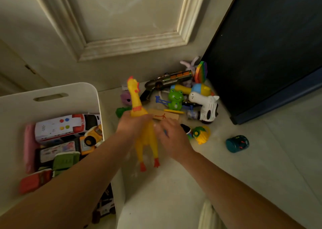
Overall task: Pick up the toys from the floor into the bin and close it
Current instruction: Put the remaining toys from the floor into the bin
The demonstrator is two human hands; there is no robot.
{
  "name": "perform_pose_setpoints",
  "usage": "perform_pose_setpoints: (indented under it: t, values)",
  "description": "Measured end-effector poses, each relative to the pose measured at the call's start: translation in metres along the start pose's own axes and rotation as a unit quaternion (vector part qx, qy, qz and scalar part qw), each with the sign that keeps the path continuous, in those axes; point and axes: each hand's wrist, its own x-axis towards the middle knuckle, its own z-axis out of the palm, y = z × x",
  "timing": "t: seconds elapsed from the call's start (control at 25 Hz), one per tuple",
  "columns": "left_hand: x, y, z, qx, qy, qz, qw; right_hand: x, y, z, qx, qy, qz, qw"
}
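Note:
My left hand (134, 124) grips a yellow rubber chicken (147, 139) round its body, head up and legs hanging, above the floor just right of the white bin (52, 96). Blurred, my right hand (171, 134) sits right beside the chicken's body; whether it holds anything is unclear. The bin is open with several toys inside, among them a white ambulance (66, 127) and a yellow truck (92, 136). A pile of toys lies on the floor beyond my hands: a green frog (176, 98), a white cow-patterned toy (207, 106), a dark toy gun (167, 82).
A teal round toy (237, 143) lies alone on the floor at the right. A yellow-green toy (202, 134) sits next to my right hand. A dark blue cabinet (270, 54) stands at the right, and a cream panelled door (130, 28) closes the back.

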Motion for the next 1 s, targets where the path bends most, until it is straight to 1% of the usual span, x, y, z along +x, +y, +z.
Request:
perform_pose_setpoints:
  t: [0.04, 0.08, 0.12, 0.2, 0.24, 0.28, 0.36, 0.4, 0.44, 0.48, 0.52, 0.56, 0.6, 0.64, 0.68, 0.72, 0.8, 0.84, 0.92, 1.0]
  values:
    - [0.002, -0.001, -0.006, 0.001, 0.032, -0.012, 0.999, 0.008, 0.013, 0.0, -0.049, 0.023, -0.011, 0.998]
    - [0.001, -0.001, -0.011, -0.021, 0.039, -0.03, 0.999, 0.015, 0.027, -0.003, -0.113, 0.031, 0.017, 0.993]
    - [0.001, -0.002, -0.013, -0.053, 0.025, -0.05, 0.997, 0.02, 0.044, -0.005, -0.18, 0.002, 0.065, 0.982]
    - [-0.002, -0.002, -0.013, -0.085, -0.007, -0.072, 0.994, 0.02, 0.075, -0.001, -0.274, -0.132, 0.157, 0.94]
    - [-0.002, -0.004, -0.011, -0.092, -0.028, -0.078, 0.992, 0.017, 0.082, 0.005, -0.307, -0.173, 0.169, 0.92]
    - [0.0, -0.005, -0.009, -0.094, -0.046, -0.083, 0.991, 0.013, 0.087, 0.014, -0.344, -0.178, 0.158, 0.909]
    - [0.004, -0.005, -0.006, -0.097, -0.064, -0.088, 0.989, 0.01, 0.086, 0.029, -0.385, -0.094, 0.123, 0.91]
    - [0.005, -0.004, -0.004, -0.098, -0.074, -0.087, 0.989, 0.01, 0.081, 0.031, -0.39, -0.068, 0.115, 0.911]
    - [0.005, -0.003, -0.002, -0.1, -0.084, -0.088, 0.988, 0.01, 0.077, 0.032, -0.375, -0.058, 0.109, 0.919]
    - [0.005, -0.002, 0.0, -0.102, -0.094, -0.091, 0.986, 0.009, 0.073, 0.032, -0.332, -0.068, 0.103, 0.935]
    - [0.005, -0.003, 0.001, -0.104, -0.102, -0.094, 0.985, 0.007, 0.071, 0.031, -0.283, -0.053, 0.091, 0.953]
    - [0.006, -0.005, 0.0, -0.101, -0.111, -0.096, 0.984, 0.006, 0.062, 0.025, -0.201, -0.03, 0.109, 0.973]
    - [0.005, -0.004, -0.001, -0.101, -0.116, -0.094, 0.984, 0.007, 0.052, 0.018, -0.109, 0.027, 0.139, 0.984]
    - [0.005, -0.005, -0.002, -0.106, -0.121, -0.091, 0.983, 0.01, 0.047, 0.012, -0.036, 0.092, 0.178, 0.979]
    - [0.003, -0.004, -0.004, -0.113, -0.126, -0.091, 0.981, 0.014, 0.048, 0.005, 0.007, 0.133, 0.211, 0.968]
    - [0.002, -0.003, -0.006, -0.12, -0.132, -0.091, 0.98, 0.019, 0.056, -0.001, 0.007, 0.139, 0.25, 0.958]
    - [-0.004, -0.001, -0.008, -0.136, -0.155, -0.084, 0.975, 0.022, 0.079, -0.011, 0.003, 0.098, 0.321, 0.942]
    - [-0.009, 0.002, -0.009, -0.146, -0.174, -0.075, 0.971, 0.022, 0.091, -0.015, 0.039, 0.079, 0.34, 0.936]
    - [-0.02, 0.01, -0.011, -0.162, -0.223, -0.053, 0.96, 0.02, 0.106, -0.021, 0.1, 0.032, 0.334, 0.936]
    - [-0.027, 0.018, -0.016, -0.172, -0.265, -0.032, 0.948, 0.023, 0.11, -0.022, 0.123, -0.026, 0.334, 0.934]
